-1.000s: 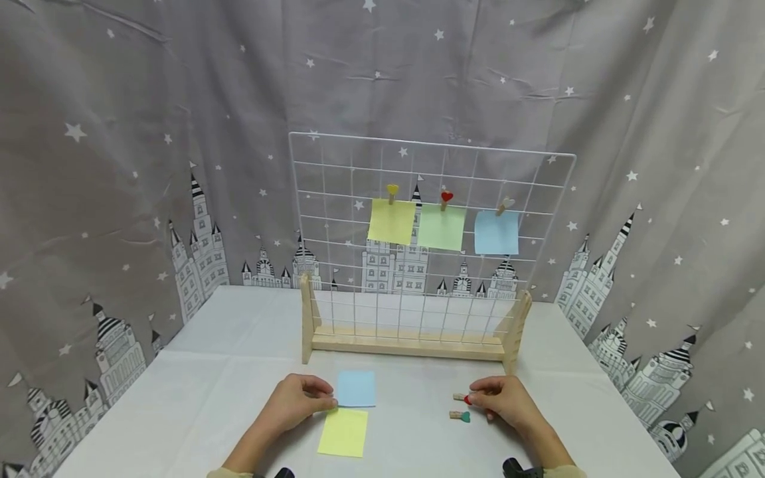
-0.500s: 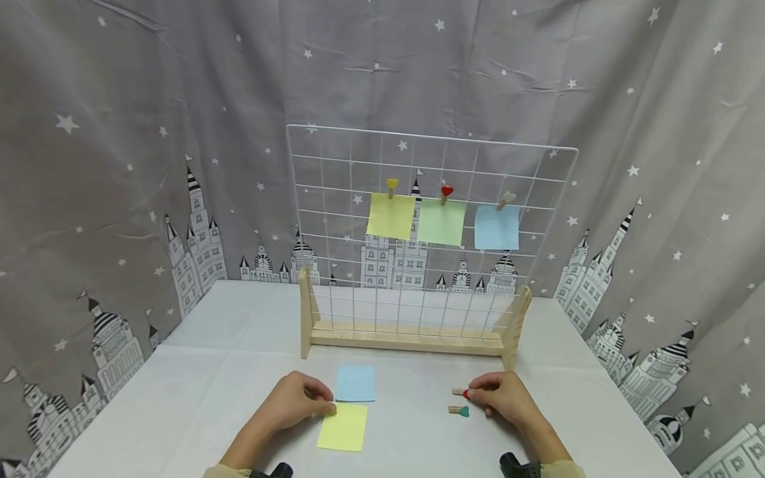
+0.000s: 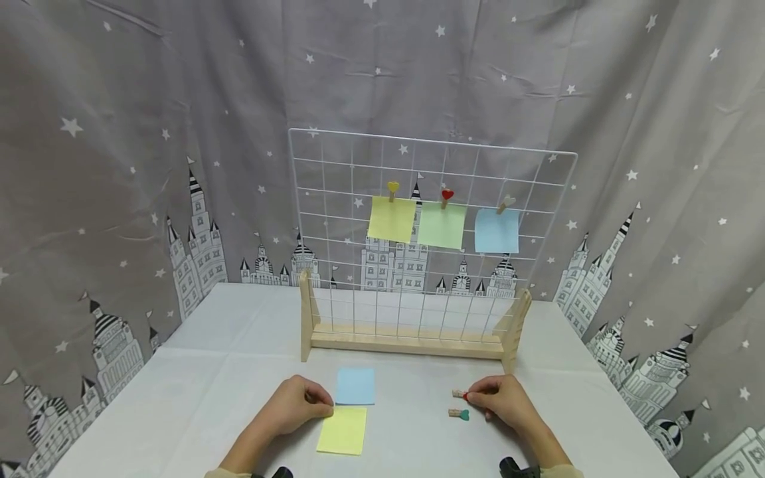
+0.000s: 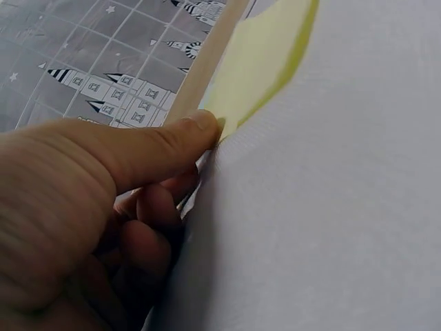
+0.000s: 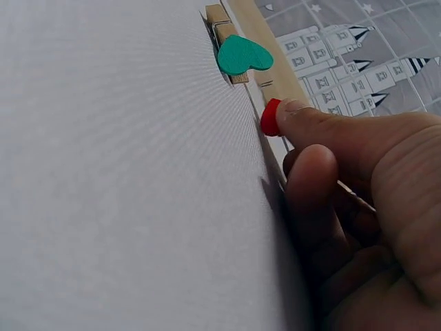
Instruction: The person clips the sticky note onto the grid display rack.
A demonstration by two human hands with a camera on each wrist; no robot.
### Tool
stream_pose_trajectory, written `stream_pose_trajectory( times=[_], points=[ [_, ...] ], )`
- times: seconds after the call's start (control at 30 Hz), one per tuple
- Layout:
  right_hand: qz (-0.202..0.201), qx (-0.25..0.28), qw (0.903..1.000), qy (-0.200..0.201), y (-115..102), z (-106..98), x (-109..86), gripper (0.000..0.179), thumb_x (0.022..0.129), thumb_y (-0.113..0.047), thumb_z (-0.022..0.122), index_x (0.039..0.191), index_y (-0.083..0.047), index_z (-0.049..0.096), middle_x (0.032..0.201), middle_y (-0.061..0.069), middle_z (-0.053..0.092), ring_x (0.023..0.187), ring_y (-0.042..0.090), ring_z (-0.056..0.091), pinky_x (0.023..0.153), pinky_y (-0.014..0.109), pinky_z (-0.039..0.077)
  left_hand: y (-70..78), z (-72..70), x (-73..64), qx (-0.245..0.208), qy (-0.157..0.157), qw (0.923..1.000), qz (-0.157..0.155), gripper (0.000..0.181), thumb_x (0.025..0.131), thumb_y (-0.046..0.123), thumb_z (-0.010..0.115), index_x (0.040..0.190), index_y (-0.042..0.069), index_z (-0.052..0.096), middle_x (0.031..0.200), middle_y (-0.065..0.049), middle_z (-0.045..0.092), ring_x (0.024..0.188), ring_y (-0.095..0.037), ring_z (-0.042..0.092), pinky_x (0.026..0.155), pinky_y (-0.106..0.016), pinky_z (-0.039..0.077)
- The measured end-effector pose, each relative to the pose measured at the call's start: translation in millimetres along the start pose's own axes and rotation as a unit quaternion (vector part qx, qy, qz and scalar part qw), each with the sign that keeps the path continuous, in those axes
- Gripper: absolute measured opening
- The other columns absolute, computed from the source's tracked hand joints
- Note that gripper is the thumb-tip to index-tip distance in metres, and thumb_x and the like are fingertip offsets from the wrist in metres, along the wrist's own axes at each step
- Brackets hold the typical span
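My left hand [image 3: 297, 406] pinches the upper left corner of a yellow sticky note [image 3: 342, 431] lying on the white table. In the left wrist view, the thumb presses on the corner of the yellow paper. Just beyond it lies a blue sticky note [image 3: 355, 386]. My right hand [image 3: 503, 401] holds the red heart end of a small wooden clothespin [image 3: 457, 394] between thumb and finger; in the right wrist view, the red heart [image 5: 270, 118] shows at the thumb tip. Nearer to me lies another clothespin with a green heart [image 3: 463, 415], apart from the hand.
Behind the hands stands a white wire grid [image 3: 340, 162] on a wooden base [image 3: 406, 342]. Heart clothespins hold a yellow note [image 3: 391, 220], a green note [image 3: 441, 226] and a blue note [image 3: 497, 232] on it. A grey patterned curtain [image 3: 239, 99] hangs behind.
My left thumb has shifted slightly nearer and to the left at the yellow note's corner. The right hand keeps its hold on the red-heart clothespin. The head view has tilted a little.
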State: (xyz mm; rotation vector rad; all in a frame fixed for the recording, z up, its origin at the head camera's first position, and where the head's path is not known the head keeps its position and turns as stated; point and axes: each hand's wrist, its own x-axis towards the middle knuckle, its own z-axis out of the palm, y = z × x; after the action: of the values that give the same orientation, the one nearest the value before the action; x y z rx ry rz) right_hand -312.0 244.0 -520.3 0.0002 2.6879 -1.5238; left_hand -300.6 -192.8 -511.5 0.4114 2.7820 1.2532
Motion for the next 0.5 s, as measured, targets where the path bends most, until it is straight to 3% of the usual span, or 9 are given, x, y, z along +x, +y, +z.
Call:
stream_pose_trajectory(
  times=[0.27,0.5],
  points=[
    [-0.011,0.061,0.998,-0.011,-0.4,-2.4,1.5,0.016,0.089,-0.015,0.08,0.096,-0.001,0.076,0.081,0.002,0.07,0.057,0.011,0.053,0.051,0.025,0.049,1.2,-4.3,3.1,-0.046,-0.007,0.9989,-0.009,0.008,0.086,0.024,0.084,0.085,0.019,0.077,0.083,0.005,0.072,0.069,-0.016,0.057,0.055,-0.027,0.048],
    [-0.011,0.139,0.9897,-0.029,1.3,-6.1,2.5,0.02,0.093,-0.01,0.075,0.103,0.006,0.068,0.082,0.004,0.072,0.07,0.013,0.064,0.058,0.025,0.057,6.5,-7.8,3.3,-0.065,-0.02,0.9977,0.002,0.006,0.09,0.019,0.079,0.091,0.014,0.075,0.089,0.001,0.072,0.077,-0.016,0.059,0.06,-0.026,0.048]
  ],
)
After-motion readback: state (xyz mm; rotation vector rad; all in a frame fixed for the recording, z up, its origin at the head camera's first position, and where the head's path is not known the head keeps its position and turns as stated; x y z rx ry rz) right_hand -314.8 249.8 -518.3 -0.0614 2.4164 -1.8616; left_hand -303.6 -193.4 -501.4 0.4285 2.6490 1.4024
